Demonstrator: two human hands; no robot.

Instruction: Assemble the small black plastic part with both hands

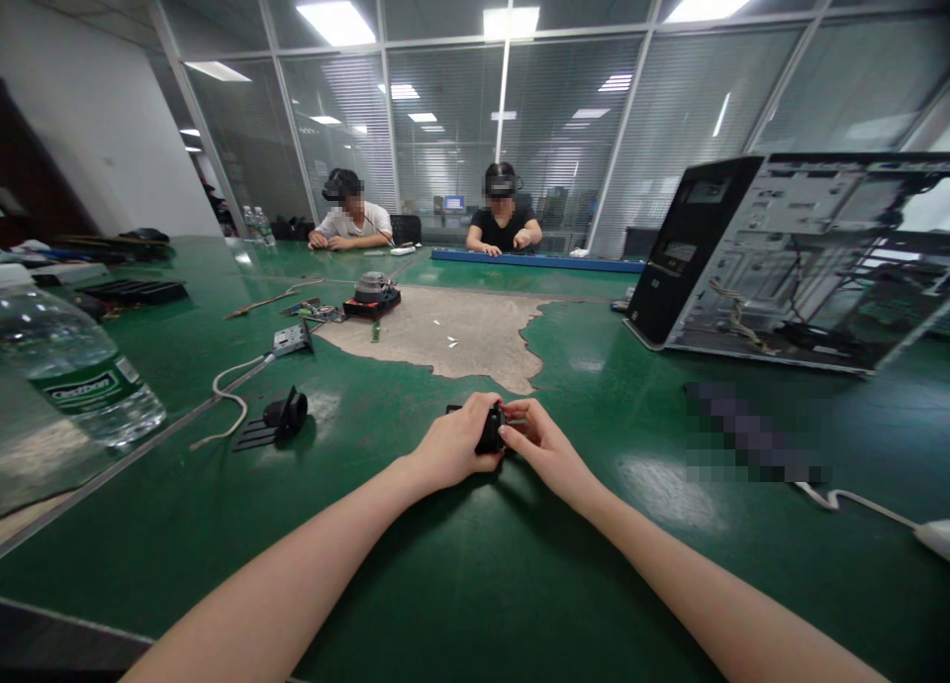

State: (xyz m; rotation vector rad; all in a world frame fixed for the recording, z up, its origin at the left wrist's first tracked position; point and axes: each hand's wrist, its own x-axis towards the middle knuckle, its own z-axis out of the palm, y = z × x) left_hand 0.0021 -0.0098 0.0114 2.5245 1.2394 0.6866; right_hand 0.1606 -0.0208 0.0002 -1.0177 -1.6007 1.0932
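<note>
My left hand (458, 443) is closed round a small black plastic part (491, 434), held low over the green table in front of me. Against the right side of that part, my right hand (543, 438) presses thumb and fingertips. Its exact kind is hidden by my fingers; a bit of black shows past the left knuckles too. Off to the left lies another black piece (286, 416) with a round end and flat prongs. Behind it rests a metal drive-like box (291, 339) beside a pale cable (230, 391).
An opened computer case (772, 267) stands at right, near a blurred strip (749, 426). A water bottle (81, 376) is at left. Farther back are a heatsink fan (373, 295), a green memory stick (375, 333) and a blue bar (534, 259). Two people sit across the table.
</note>
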